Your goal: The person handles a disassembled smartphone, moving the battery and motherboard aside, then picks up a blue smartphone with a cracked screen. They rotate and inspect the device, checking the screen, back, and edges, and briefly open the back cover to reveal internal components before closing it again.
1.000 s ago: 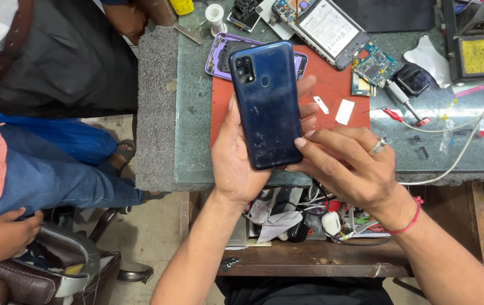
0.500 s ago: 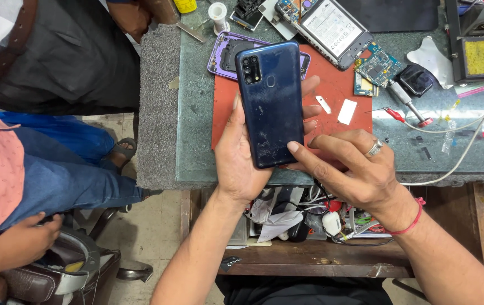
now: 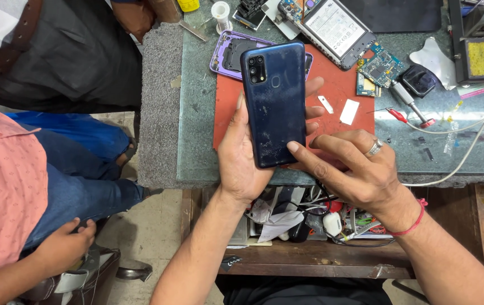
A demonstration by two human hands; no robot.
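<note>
Above the red mat on the grey-green table, the left hand holds a dark blue phone back-side up, its camera cluster at the upper left corner. The left thumb lies along the phone's left edge and the fingers curl round its right edge, so the hand is clamped on the phone. The right hand, wearing a ring and a red thread at the wrist, has its fingers spread apart, with the forefinger tip touching the phone's lower right corner; it grips nothing. Behind the phone lies a purple phone frame, partly hidden. Farther back sit an opened phone with its battery showing and a small green circuit board. Another person's hand rests at the lower left, well apart from the table.
</note>
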